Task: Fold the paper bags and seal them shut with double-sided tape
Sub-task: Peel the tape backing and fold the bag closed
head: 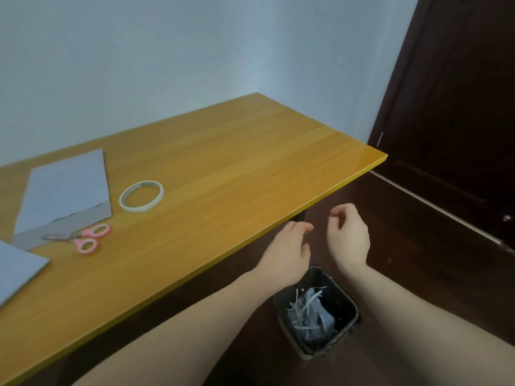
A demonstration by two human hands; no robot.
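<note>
A flat pale grey paper bag point(65, 192) with a folded bottom flap lies on the glossy yellow wooden table point(223, 162), well to the left of your hands, pink-handled scissors point(83, 237) touching its near edge and a white ring of double-sided tape point(141, 195) just beside it. Your left hand point(287, 254) and right hand point(348, 236) hang past the table's edge above a black waste bin point(345, 324) of paper strips, fingers loosely curled, holding nothing.

No readable text, label, brand, number or sign anywhere in view. Blank faces on the grey paper bags point(65, 190), plain rim on the roll of double-sided tape point(141, 195), and only unmarked strips among the paper scraps point(309, 312) in the bin point(351, 303).
</note>
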